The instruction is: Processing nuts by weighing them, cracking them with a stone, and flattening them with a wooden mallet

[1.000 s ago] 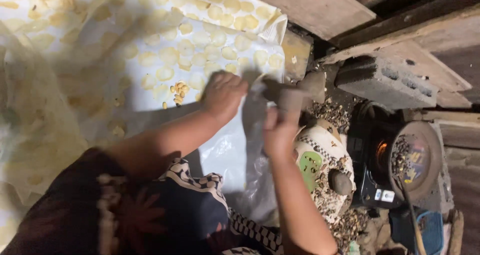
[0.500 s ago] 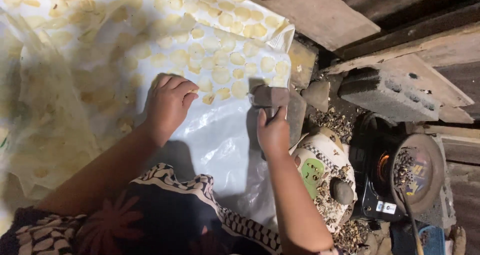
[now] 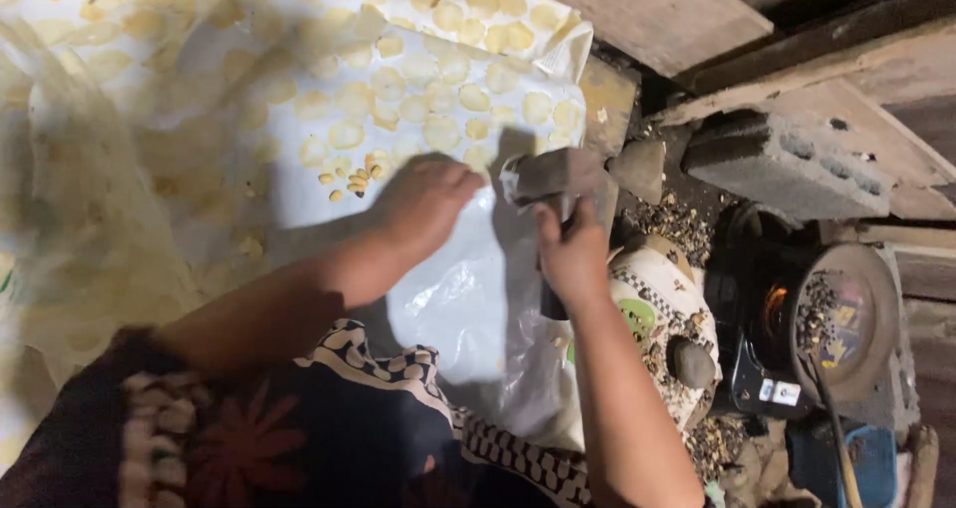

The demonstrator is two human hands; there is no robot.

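Note:
My right hand (image 3: 570,252) grips the handle of a hammer, whose blocky grey head (image 3: 551,175) hangs just above the white plastic sheet (image 3: 448,299). My left hand (image 3: 423,201) rests palm down on the sheet right beside the hammer head, fingers curled; whether it holds anything is hidden. A small pile of yellowish seeds (image 3: 354,170) lies just left of that hand. Several flattened pale yellow discs (image 3: 438,100) are spread over the far part of the sheet.
A patterned bowl (image 3: 652,314) with dark husks and a stone (image 3: 690,362) sits to the right. Beyond it a lit black stove (image 3: 762,334) carries a round pan (image 3: 846,314) of dark seeds. A concrete block (image 3: 782,164) and wooden planks (image 3: 647,5) lie at the back right.
My left hand moved right, from the loose seeds back to the spot beside the hammer head. The hammer head stayed raised near the same place, shifting slightly right.

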